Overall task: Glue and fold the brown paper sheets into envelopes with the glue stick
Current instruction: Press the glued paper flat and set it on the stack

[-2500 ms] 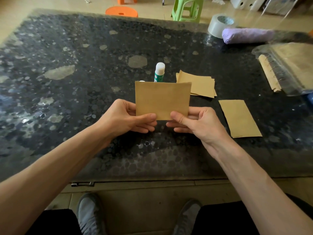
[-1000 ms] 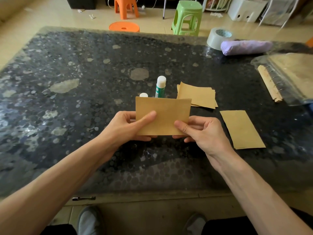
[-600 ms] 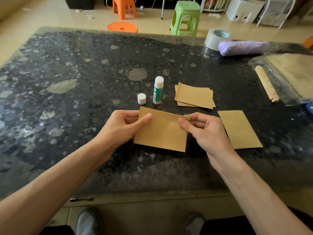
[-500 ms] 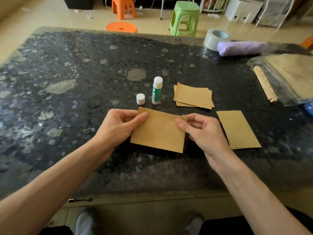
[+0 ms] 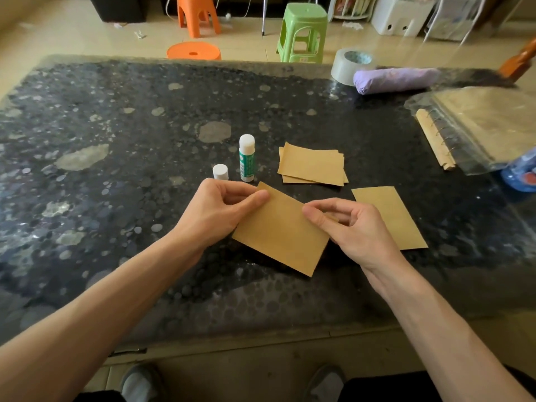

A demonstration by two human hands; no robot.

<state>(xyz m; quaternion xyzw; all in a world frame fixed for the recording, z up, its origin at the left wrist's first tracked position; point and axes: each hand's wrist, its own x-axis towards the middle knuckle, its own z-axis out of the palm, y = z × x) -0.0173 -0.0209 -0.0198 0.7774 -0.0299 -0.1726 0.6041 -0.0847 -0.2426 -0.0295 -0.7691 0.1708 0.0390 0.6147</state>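
Paper sits between my hands: one brown sheet [image 5: 280, 233], turned at a slant so that its long edges run from upper left to lower right, low over the dark speckled table [image 5: 116, 140]. My left hand [image 5: 214, 213] pinches the far left corner, thumb on top and the other fingers curled underneath. My right hand [image 5: 353, 227] pinches the right edge the same way, thumb pressed on the upper face and fingers curled behind it. A shadow lies under the near corner of the sheet. I cannot tell whether that corner touches the tabletop.

Just beyond my left hand the glue stick [image 5: 246, 158] stands upright, green label and white top, and its small white cap [image 5: 220, 172] stands on the table just beside it, to the left. To the right of the glue stick lies a loose stack of brown sheets [image 5: 313, 166], fanned a little at the corners. A single brown piece [image 5: 391, 216] lies flat near my right hand, partly hidden behind it.

Farther off, toward the right rear of the table, sit a roll of tape [image 5: 349, 65] and a purple bundle [image 5: 394, 79], touching each other, and a spiral-bound pad [image 5: 435, 137] lies in a clear plastic bag. On the floor beyond stand a green stool [image 5: 301, 30] and an orange stool [image 5: 197, 13].
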